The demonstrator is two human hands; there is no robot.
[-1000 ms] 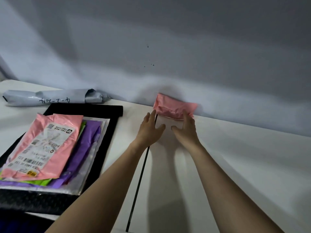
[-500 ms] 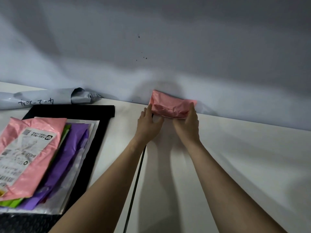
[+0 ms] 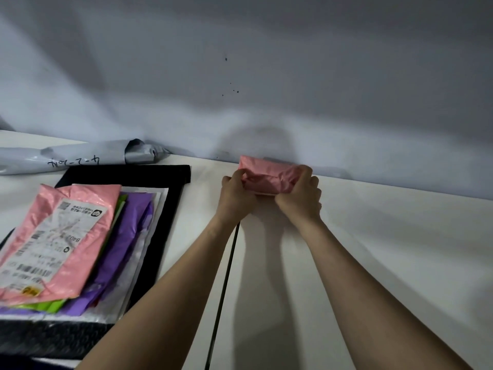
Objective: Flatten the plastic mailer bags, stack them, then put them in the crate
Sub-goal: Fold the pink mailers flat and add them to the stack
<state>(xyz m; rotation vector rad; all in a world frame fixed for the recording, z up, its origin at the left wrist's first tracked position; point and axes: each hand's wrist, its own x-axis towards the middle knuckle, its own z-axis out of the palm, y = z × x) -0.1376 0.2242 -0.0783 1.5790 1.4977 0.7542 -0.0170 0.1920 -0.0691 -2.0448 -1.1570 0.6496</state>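
Far centre at twelve o'clock, against the wall [image 3: 266, 76]: a crumpled mailer [image 3: 268, 177], left hand [image 3: 236, 194] at its nine o'clock end, right hand [image 3: 301, 197] at its three. At nine o'clock on the table [image 3: 386, 263]: a stack of flattened mailers [image 3: 80, 244] atop a dark mat [image 3: 170, 209]. Behind that, at eleven o'clock: a rolled mailer [image 3: 80, 154] along the wall.

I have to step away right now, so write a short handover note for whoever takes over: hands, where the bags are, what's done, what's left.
Left hand and right hand both grip the crumpled pink mailer at the far table edge by the wall.
Flattened stack, pink labelled bag on top, lies on the black mat to the left.
Rolled grey mailer lies behind the mat, not yet flattened.
Left: flatten the pink and grey mailers, add them to the stack, put it in the crate; no crate in view.
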